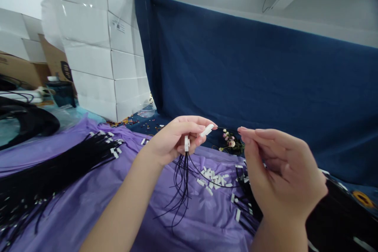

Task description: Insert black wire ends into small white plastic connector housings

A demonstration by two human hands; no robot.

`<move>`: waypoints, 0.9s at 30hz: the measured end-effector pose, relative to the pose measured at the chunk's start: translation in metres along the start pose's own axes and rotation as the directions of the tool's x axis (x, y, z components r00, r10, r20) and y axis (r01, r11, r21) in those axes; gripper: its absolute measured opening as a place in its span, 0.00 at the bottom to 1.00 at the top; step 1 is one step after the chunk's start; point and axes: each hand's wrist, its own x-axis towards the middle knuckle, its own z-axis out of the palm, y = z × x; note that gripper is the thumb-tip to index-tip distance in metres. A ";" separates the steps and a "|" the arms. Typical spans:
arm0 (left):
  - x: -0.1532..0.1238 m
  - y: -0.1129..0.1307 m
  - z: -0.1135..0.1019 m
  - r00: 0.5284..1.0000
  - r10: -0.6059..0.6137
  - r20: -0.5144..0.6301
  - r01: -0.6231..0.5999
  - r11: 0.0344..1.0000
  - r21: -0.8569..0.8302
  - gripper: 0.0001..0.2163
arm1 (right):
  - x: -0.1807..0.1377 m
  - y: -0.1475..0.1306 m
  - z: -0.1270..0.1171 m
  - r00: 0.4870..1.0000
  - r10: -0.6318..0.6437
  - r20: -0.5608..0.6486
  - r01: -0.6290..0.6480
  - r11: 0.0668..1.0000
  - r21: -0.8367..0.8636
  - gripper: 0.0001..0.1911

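My left hand [177,138] is raised over the purple cloth [88,204], fingers closed. It pinches a small white clip [207,130] at its fingertips and grips a bundle of thin black cords [183,181] that hang down, with another white clip [186,143] at their top. My right hand [277,173] is level with it to the right, thumb and forefinger pinched together on a thin black cord end [233,130] that runs toward the white clip. A scatter of loose white clips [214,179] lies on the cloth below both hands.
A large sheaf of black cords with white clips [59,165] lies on the cloth at left. More black cords [248,201] lie under my right hand. Stacked white boxes [100,47] stand at back left, a dark blue curtain [265,86] behind. Small artificial flowers [230,141] sit by the curtain.
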 end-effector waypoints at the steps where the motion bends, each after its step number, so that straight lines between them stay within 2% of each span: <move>1: 0.000 0.000 -0.001 1.000 -0.001 0.008 0.001 1.000 -0.002 0.10 | 0.000 0.001 0.000 1.000 -0.005 0.004 0.005 1.000 -0.012 0.20; 4: 0.001 -0.001 -0.002 1.000 0.008 0.028 -0.007 1.000 -0.011 0.10 | -0.003 0.003 0.000 0.999 -0.036 -0.014 0.035 0.998 -0.060 0.22; 9: 0.000 0.000 -0.002 1.000 0.004 0.008 -0.004 1.000 -0.004 0.10 | -0.004 0.005 -0.003 0.984 -0.179 0.004 0.177 0.967 -0.183 0.22; 15: 0.000 0.004 0.000 0.998 -0.006 -0.063 0.009 0.998 0.057 0.08 | 0.003 0.002 -0.006 0.956 -0.279 0.091 0.284 0.957 -0.059 0.26; 27: 0.002 0.003 -0.002 0.996 0.010 -0.085 -0.001 0.994 0.110 0.08 | 0.003 0.003 -0.012 0.911 -0.328 0.251 0.352 0.934 -0.057 0.26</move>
